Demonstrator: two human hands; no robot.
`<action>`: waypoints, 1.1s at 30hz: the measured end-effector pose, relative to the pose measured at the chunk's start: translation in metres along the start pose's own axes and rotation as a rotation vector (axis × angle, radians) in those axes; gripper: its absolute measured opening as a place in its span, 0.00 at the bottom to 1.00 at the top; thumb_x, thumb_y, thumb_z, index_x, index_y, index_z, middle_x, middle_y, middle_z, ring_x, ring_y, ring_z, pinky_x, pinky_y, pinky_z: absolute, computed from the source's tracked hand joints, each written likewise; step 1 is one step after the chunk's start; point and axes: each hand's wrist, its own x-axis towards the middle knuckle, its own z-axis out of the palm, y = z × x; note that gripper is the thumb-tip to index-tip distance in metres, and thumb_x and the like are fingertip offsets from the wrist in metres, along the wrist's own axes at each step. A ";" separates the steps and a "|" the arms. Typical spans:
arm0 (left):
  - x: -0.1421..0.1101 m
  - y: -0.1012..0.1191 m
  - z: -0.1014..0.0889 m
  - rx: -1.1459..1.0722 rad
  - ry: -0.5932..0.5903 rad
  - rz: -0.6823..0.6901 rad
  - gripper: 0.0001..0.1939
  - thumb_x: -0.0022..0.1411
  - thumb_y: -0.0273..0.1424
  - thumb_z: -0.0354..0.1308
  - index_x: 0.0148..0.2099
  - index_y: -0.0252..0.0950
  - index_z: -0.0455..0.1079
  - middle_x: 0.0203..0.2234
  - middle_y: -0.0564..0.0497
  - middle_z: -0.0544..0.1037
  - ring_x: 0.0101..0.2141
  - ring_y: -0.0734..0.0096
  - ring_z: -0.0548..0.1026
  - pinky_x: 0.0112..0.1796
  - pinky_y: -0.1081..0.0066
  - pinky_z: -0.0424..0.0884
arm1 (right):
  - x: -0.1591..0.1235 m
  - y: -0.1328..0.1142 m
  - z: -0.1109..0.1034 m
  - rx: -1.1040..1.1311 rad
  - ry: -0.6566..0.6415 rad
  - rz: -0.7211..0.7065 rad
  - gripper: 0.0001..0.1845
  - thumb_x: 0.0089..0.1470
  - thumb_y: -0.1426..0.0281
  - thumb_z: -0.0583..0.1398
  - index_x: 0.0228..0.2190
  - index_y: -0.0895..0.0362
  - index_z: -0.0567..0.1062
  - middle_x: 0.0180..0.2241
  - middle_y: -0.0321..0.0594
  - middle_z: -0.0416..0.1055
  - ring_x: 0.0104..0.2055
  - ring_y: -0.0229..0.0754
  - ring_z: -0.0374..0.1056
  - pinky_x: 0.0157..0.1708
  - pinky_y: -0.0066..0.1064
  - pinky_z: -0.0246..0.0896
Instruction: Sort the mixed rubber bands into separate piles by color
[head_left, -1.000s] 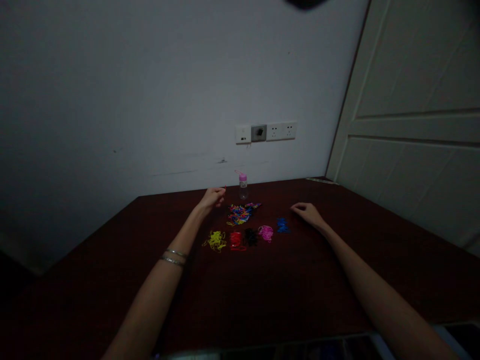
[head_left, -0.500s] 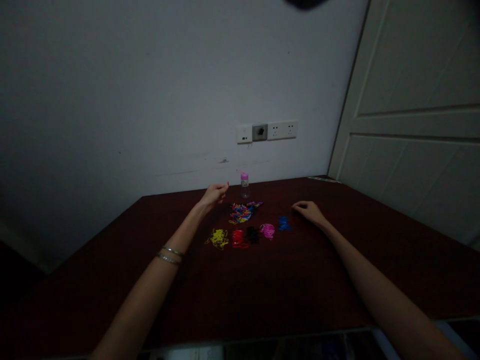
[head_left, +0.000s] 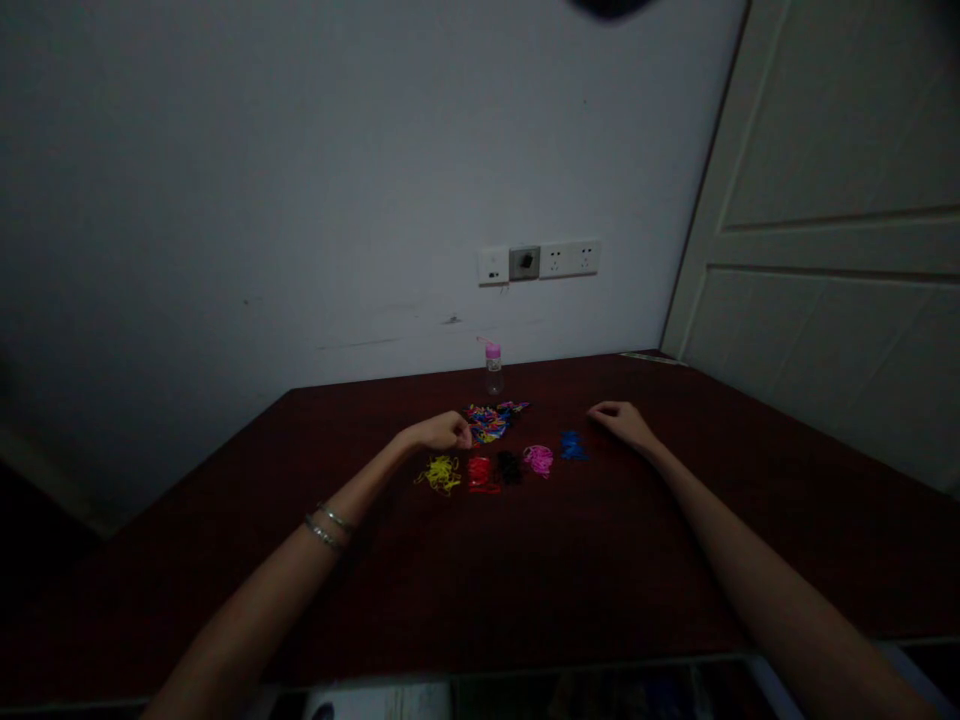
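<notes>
My left hand point(head_left: 448, 432) is closed in a pinch just above the red pile of rubber bands point(head_left: 481, 474), at the left edge of the mixed-colour pile of bands point(head_left: 487, 422). A red rubber band showed at its fingertips half a second ago; the fingers now mostly hide it. Below the wrist lies a yellow pile point(head_left: 441, 474). Black bands point(head_left: 510, 466), pink bands point(head_left: 538, 459) and blue bands point(head_left: 572, 446) continue the row rightward. My right hand point(head_left: 621, 420) rests on the table by the blue bands, fingertips drawn together, with nothing visible in them.
A small clear bottle with a pink cap point(head_left: 493, 370) stands behind the mixed pile on the dark red table point(head_left: 570, 560). Wall sockets point(head_left: 555, 259) are above it. A white panelled door point(head_left: 825, 300) borders the right side. Under the front edge lie dim items.
My left hand has come down and toward me from beside the bottle, where it held up a red band, to near the red pile. My right hand stays in place. The view shifts slightly.
</notes>
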 end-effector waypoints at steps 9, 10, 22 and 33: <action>0.006 0.002 0.014 0.013 -0.067 0.008 0.05 0.44 0.21 0.52 0.25 0.30 0.69 0.19 0.54 0.70 0.23 0.77 0.66 0.29 0.77 0.62 | -0.002 -0.004 0.000 0.016 0.005 0.024 0.15 0.43 0.64 0.56 0.28 0.60 0.77 0.33 0.44 0.76 0.38 0.46 0.70 0.42 0.33 0.60; 0.006 0.002 0.015 0.011 -0.076 0.004 0.05 0.44 0.21 0.52 0.25 0.30 0.69 0.19 0.54 0.71 0.23 0.77 0.66 0.29 0.77 0.62 | -0.002 -0.004 0.000 0.018 0.006 0.026 0.14 0.43 0.64 0.56 0.28 0.60 0.78 0.33 0.44 0.76 0.38 0.46 0.70 0.42 0.33 0.60; 0.002 0.007 0.011 -0.038 -0.086 0.010 0.06 0.45 0.26 0.56 0.28 0.30 0.72 0.19 0.53 0.72 0.23 0.78 0.65 0.27 0.78 0.61 | -0.002 -0.002 -0.001 -0.004 -0.008 0.026 0.15 0.44 0.63 0.56 0.29 0.59 0.77 0.33 0.43 0.76 0.38 0.46 0.70 0.42 0.33 0.60; 0.024 -0.061 -0.009 -0.008 0.646 -0.159 0.10 0.49 0.27 0.51 0.31 0.30 0.72 0.25 0.49 0.75 0.27 0.73 0.69 0.30 0.76 0.64 | -0.002 -0.005 -0.001 -0.013 0.006 0.032 0.14 0.44 0.64 0.56 0.28 0.59 0.78 0.34 0.44 0.76 0.39 0.46 0.70 0.43 0.34 0.60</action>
